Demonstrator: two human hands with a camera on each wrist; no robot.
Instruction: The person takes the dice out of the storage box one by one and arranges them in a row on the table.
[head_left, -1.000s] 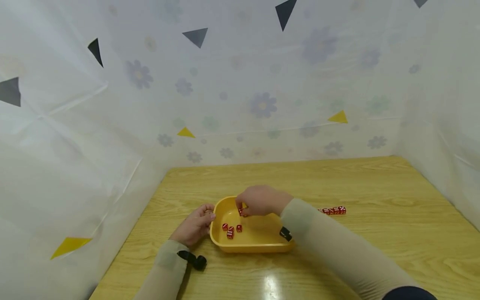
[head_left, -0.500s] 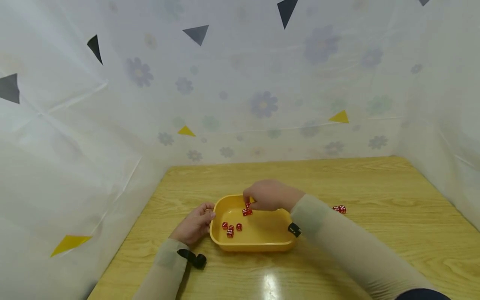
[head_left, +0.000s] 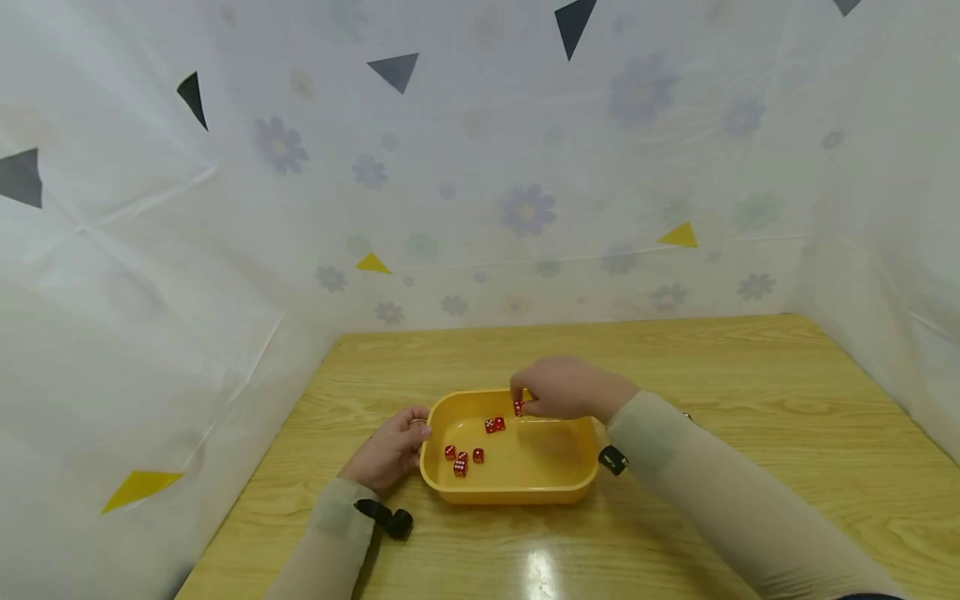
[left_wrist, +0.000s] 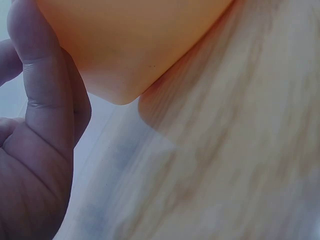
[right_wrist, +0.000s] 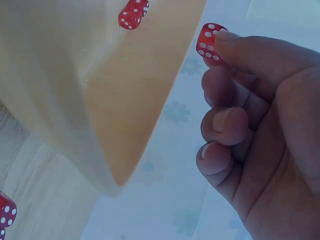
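A yellow tray (head_left: 510,497) sits on the wooden table (head_left: 750,450). My right hand (head_left: 564,388) hovers over the tray's far side and pinches one red die (head_left: 518,407) between thumb and forefinger; the right wrist view shows that die (right_wrist: 210,42) at the fingertips (right_wrist: 235,41). Two dice (head_left: 493,425) lie mid-tray and three more (head_left: 462,459) lie at its left. My left hand (head_left: 390,450) holds the tray's left rim, with a finger (left_wrist: 42,75) against the outer wall (left_wrist: 135,45).
A white sheet with flowers and triangles (head_left: 480,183) walls the table at the back and both sides. My right sleeve (head_left: 712,500) covers most of a row of dice on the table; one die (head_left: 686,414) just shows. Dice (right_wrist: 4,212) lie outside the tray.
My right hand has risen from the dice in the middle of the tray and moved right with one die pinched. The left hand has stayed on the rim.
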